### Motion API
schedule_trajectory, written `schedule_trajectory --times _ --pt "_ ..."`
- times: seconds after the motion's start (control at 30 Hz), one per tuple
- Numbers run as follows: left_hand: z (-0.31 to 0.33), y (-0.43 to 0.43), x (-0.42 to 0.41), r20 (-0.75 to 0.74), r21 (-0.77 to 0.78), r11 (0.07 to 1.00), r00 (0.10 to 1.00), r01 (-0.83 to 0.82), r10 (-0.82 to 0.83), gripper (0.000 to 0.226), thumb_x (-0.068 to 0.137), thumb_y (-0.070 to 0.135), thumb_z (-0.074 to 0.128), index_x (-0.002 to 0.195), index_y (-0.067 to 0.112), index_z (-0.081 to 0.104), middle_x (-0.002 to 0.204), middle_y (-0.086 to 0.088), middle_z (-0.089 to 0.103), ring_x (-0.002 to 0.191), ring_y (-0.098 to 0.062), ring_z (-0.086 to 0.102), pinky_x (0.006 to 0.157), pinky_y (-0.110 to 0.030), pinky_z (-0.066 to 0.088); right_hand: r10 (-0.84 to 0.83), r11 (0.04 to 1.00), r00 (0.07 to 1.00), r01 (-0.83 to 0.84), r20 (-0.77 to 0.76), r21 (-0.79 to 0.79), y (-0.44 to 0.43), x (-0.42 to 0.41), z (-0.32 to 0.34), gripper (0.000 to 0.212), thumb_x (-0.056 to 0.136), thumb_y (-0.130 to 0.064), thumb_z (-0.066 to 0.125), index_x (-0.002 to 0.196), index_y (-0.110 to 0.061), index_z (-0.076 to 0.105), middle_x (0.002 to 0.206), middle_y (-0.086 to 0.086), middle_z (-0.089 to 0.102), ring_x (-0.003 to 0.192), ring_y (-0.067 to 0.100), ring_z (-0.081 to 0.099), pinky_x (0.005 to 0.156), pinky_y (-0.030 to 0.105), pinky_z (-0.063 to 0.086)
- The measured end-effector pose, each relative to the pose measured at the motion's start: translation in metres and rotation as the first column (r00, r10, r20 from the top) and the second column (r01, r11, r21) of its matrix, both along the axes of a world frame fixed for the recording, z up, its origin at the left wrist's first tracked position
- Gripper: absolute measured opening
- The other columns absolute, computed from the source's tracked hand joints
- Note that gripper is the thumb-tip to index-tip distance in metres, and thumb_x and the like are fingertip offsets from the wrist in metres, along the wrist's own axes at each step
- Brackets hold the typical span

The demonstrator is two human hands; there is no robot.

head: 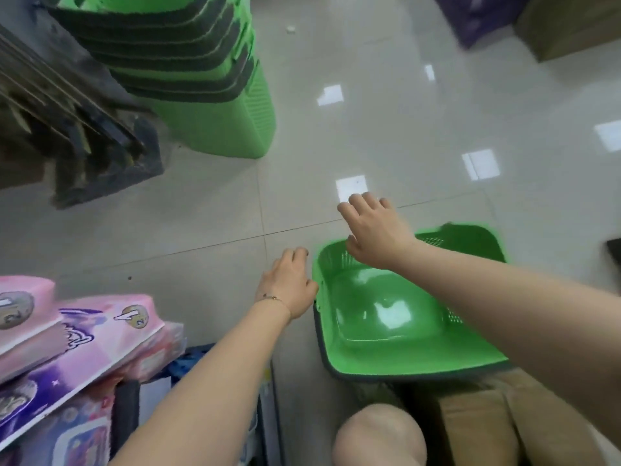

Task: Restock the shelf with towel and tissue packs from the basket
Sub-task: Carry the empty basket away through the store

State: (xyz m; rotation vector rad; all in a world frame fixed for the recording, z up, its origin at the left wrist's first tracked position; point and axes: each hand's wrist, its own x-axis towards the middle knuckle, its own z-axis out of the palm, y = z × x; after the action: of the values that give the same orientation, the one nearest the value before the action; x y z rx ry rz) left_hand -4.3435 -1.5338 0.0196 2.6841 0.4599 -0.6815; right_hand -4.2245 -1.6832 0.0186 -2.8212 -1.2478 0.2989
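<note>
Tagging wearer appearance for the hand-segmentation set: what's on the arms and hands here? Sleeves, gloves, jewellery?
No sleeves or gloves in view; both arms are uncovered up to the frame edge. The left hand has a thin chain bracelet with small dark beads at the wrist, and what looks like dark nail polish. The right hand shows no ring, watch or band.

One loose basket (386, 314), perhaps four packs (100, 331)

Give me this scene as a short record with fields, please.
basket: green, nothing inside
left hand: at the basket's left rim, grip unclear
right hand: open, fingers spread, above the basket's far rim
packs: pink, piled at lower left
stacked baskets: green, upper left, on the floor
</note>
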Motion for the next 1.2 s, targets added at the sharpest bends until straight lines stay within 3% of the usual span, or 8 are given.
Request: schedule_trajectory --times 0.27,0.5,0.6,0.73,0.8,0.9,1.07,1.2 --pt "-0.044 -0.038 -0.010 -0.232 -0.150 0.945 0.940 -0.290 0.252 0.063 0.088 0.025 0.058 0.141 0.008 0.028 0.145 -0.011 0.037 0.127 -0.029 0.044 0.103 -0.040 0.039 -0.238 0.934 0.968 0.206 -0.080 -0.291 -0.127 0.008 -0.034 0.055 0.087 -0.034 0.049 0.134 -0.010 0.034 0.134 0.013 0.041 0.121 0.031 0.038 0.097 0.042 0.038" --pt "-0.070 -0.053 -0.019 -0.278 -0.149 0.831 0.829 -0.536 0.485 0.064 0.087 0.019 0.062 0.137 0.008 0.023 0.129 -0.016 0.052 0.105 -0.035 0.057 0.090 -0.042 0.048 -0.527 0.771 0.846 0.435 -0.081 -0.465 -0.211 -0.004 -0.061 0.057 0.085 -0.032 0.051 0.133 -0.009 0.029 0.129 0.012 0.044 0.118 0.029 0.041 0.091 0.040 0.041" --pt "-0.082 -0.055 -0.018 -0.334 -0.129 0.747 0.738 -0.653 0.587 0.063 0.092 0.019 0.057 0.142 0.010 0.020 0.135 -0.016 0.049 0.112 -0.036 0.055 0.090 -0.040 0.044 -0.681 0.678 0.716 0.538 -0.152 -0.501 -0.225 -0.006 -0.071 0.069 0.087 -0.033 0.054 0.141 -0.006 0.022 0.136 0.015 0.041 0.123 0.032 0.040 0.095 0.044 0.040" --pt "-0.096 -0.063 -0.017 -0.425 -0.089 0.661 0.629 -0.745 0.651 0.060 0.094 0.019 0.053 0.145 0.006 0.024 0.145 -0.017 0.039 0.128 -0.037 0.042 0.100 -0.043 0.037 -0.851 0.497 0.334 0.761 -0.406 -0.416 -0.229 -0.001 -0.086 0.070 0.085 -0.026 0.061 0.142 -0.012 0.021 0.137 0.017 0.043 0.115 0.036 0.049 0.095 0.052 0.044" --pt "-0.102 -0.064 -0.015 -0.439 -0.085 0.604 0.574 -0.793 0.691 0.065 0.093 0.019 0.054 0.147 0.005 0.021 0.149 -0.017 0.033 0.134 -0.037 0.035 0.107 -0.047 0.031 -0.847 0.428 0.208 0.814 -0.490 -0.393 -0.229 0.002 -0.089 0.069 0.087 -0.022 0.059 0.143 -0.013 0.020 0.138 0.018 0.044 0.101 0.033 0.053 0.088 0.048 0.048" --pt "-0.106 -0.060 -0.013 -0.462 -0.104 0.511 0.496 -0.854 0.735 0.068 0.092 0.019 0.057 0.147 0.004 0.022 0.151 -0.015 0.030 0.136 -0.036 0.033 0.111 -0.051 0.030 -0.827 0.365 0.102 0.846 -0.554 -0.389 -0.229 0.008 -0.089 0.068 0.089 -0.016 0.057 0.145 -0.012 0.019 0.136 0.019 0.043 0.092 0.027 0.046 0.078 0.038 0.043" --pt "-0.102 -0.049 -0.015 -0.501 -0.153 0.411 0.428 -0.899 0.752 0.068 0.090 0.015 0.059 0.146 0.002 0.023 0.151 -0.015 0.031 0.137 -0.035 0.031 0.113 -0.052 0.027 -0.806 0.260 -0.050 0.865 -0.589 -0.429 -0.231 0.012 -0.083 0.058 0.082 -0.018 0.064 0.131 -0.010 0.036 0.115 0.014 0.052 0.098 0.029 0.053 0.087 0.046 0.049" --pt "-0.078 -0.039 -0.013 -0.460 -0.160 0.413 0.438 -0.897 0.773 0.065 0.091 0.011 0.058 0.145 0.000 0.024 0.150 -0.017 0.031 0.137 -0.036 0.031 0.112 -0.052 0.028 -0.806 0.277 -0.009 0.878 -0.591 -0.391 -0.222 0.012 -0.060 0.035 0.082 -0.016 0.062 0.112 -0.010 0.045 0.105 0.013 0.056 0.095 0.029 0.057 0.086 0.046 0.051"
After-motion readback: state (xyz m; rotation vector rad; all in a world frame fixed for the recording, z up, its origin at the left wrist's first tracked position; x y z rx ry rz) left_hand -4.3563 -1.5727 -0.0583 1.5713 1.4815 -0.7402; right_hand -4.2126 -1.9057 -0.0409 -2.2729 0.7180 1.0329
